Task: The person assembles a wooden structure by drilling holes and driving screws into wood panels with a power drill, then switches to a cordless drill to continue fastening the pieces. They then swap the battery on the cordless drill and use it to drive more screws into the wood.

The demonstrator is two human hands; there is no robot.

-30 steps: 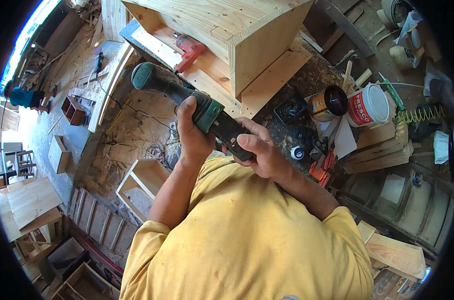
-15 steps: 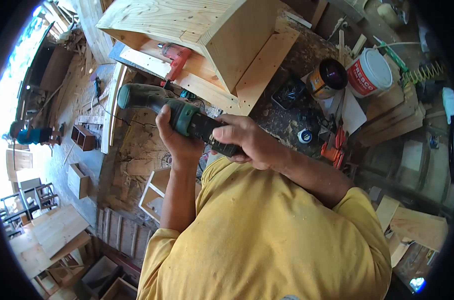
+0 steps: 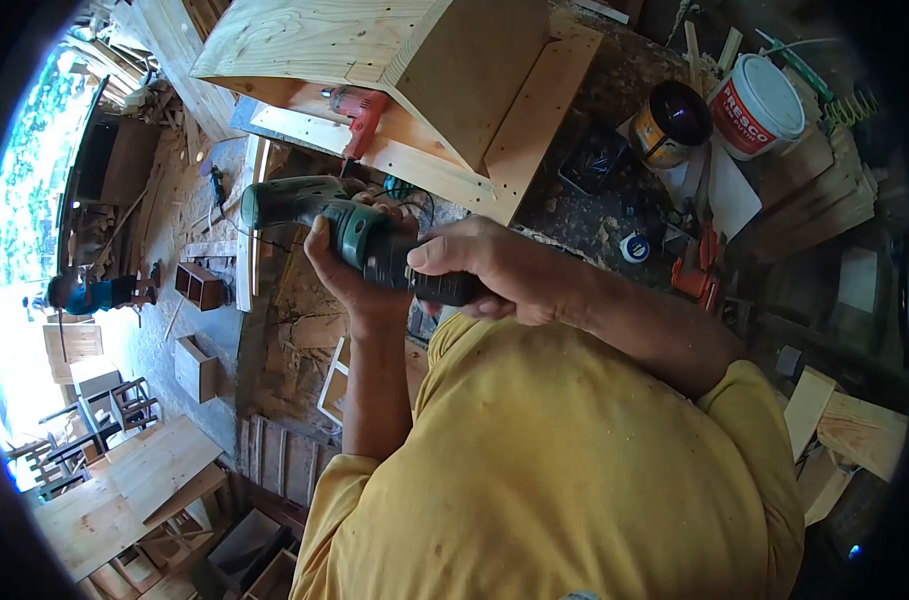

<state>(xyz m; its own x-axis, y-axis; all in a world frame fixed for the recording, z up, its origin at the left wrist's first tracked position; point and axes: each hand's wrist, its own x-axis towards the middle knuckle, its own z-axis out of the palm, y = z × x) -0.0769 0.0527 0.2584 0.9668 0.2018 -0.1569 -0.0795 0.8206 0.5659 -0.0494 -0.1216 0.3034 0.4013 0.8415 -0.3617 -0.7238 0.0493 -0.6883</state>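
I hold a green and black power tool (image 3: pixel 320 212) crosswise in front of my chest. My left hand (image 3: pixel 353 285) wraps its green middle from below. My right hand (image 3: pixel 495 270) grips the black end of the tool, fingers closed over it. Behind the tool stands a large pale wooden cabinet (image 3: pixel 375 50) on boards, with a red electric drill (image 3: pixel 360 110) lying beside it.
A white bucket (image 3: pixel 770 115) and an open tin (image 3: pixel 670 125) stand at the right among wood offcuts (image 3: pixel 825 200) and a tape roll (image 3: pixel 635 247). Small wooden boxes (image 3: pixel 197 368) lie on the floor at left. A person in teal (image 3: pixel 90 295) crouches far left.
The view has swung and the tool now sits lower and closer to my chest. Both hands keep the same grip on it.
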